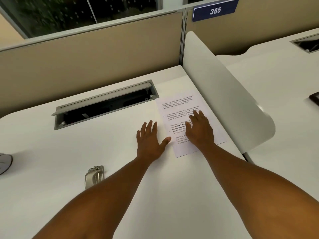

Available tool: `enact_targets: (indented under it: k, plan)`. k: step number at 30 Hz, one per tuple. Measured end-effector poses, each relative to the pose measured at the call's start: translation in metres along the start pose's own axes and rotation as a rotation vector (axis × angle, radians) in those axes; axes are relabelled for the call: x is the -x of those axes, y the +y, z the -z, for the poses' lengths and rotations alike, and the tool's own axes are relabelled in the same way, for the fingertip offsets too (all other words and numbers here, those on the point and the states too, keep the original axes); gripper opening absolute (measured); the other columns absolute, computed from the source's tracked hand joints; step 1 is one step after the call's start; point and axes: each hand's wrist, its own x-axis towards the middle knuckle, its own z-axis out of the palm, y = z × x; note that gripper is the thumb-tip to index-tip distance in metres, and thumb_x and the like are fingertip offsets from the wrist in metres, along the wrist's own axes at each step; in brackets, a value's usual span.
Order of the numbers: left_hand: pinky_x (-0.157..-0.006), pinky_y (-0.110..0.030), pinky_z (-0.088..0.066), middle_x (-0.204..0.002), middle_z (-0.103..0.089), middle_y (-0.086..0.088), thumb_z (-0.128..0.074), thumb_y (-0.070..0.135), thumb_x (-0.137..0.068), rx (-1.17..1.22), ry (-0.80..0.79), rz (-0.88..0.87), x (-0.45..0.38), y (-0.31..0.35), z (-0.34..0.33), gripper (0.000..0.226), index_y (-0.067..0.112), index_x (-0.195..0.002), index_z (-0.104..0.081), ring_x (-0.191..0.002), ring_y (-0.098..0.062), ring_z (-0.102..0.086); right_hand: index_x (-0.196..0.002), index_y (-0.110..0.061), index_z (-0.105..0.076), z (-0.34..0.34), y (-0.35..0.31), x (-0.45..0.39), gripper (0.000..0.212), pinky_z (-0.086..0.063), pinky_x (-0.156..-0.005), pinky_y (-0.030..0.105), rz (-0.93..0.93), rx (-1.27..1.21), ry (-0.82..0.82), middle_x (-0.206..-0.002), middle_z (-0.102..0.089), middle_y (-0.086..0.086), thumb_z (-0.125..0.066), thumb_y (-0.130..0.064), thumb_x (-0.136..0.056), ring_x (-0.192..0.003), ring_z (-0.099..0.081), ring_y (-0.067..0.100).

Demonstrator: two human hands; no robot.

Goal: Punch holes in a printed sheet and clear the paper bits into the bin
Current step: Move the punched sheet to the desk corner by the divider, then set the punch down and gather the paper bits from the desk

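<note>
A printed sheet (179,107) with several paragraphs of text lies on the white desk (69,152), near the curved side divider. A small dark punch mark shows near its left edge. My right hand (200,131) rests flat on the sheet, fingers spread, covering part of the text. My left hand (150,140) lies flat on the desk just left of the sheet, thumb tip touching the sheet's left edge. A metal hole punch (94,175) stands on the desk at the lower left, partly hidden behind my left forearm. No bin is in view.
An open cable tray slot (105,104) is sunk into the desk behind my hands. A white curved divider (224,94) borders the sheet on the right. A round grey object (4,163) sits at the left edge. Beige partition panels stand at the back.
</note>
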Motion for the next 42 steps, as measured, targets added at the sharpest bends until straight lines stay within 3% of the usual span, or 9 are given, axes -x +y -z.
enact_targets:
  k: [18,25,42]
  plan:
    - [-0.122,-0.048,0.003,-0.166,-0.006,0.000,-0.031,0.060,-0.099,-0.067,0.196,0.141,0.082,-0.081,0.081,0.071,0.020,-0.157,-0.019,-0.153,-0.019,0.005,-0.127,-0.007,-0.058,-0.004,-0.093,0.078,0.041,-0.026,-0.115,0.046,0.263,-0.007,0.036,-0.152,-0.039,0.010,-0.049,-0.031,-0.096,-0.145,-0.026,0.029]
    - [-0.123,-0.048,0.000,-0.166,-0.009,0.000,-0.031,0.057,-0.100,-0.041,0.227,0.209,0.120,-0.119,0.089,0.068,0.019,-0.156,-0.023,-0.153,-0.018,0.003,-0.125,-0.006,-0.060,-0.021,-0.120,0.104,0.044,-0.034,-0.112,0.049,0.314,-0.009,0.042,-0.149,-0.043,0.012,-0.045,-0.034,-0.093,-0.143,-0.033,0.031]
    - [-0.122,-0.052,0.003,-0.166,-0.009,-0.005,-0.025,0.049,-0.103,-0.052,0.077,0.333,0.174,-0.173,0.084,0.063,0.014,-0.156,-0.020,-0.153,-0.019,0.002,-0.141,-0.007,-0.043,-0.066,-0.159,0.158,0.049,-0.015,-0.119,0.042,0.373,0.027,-0.104,-0.160,-0.018,0.011,-0.040,-0.034,-0.099,-0.150,-0.009,0.025]
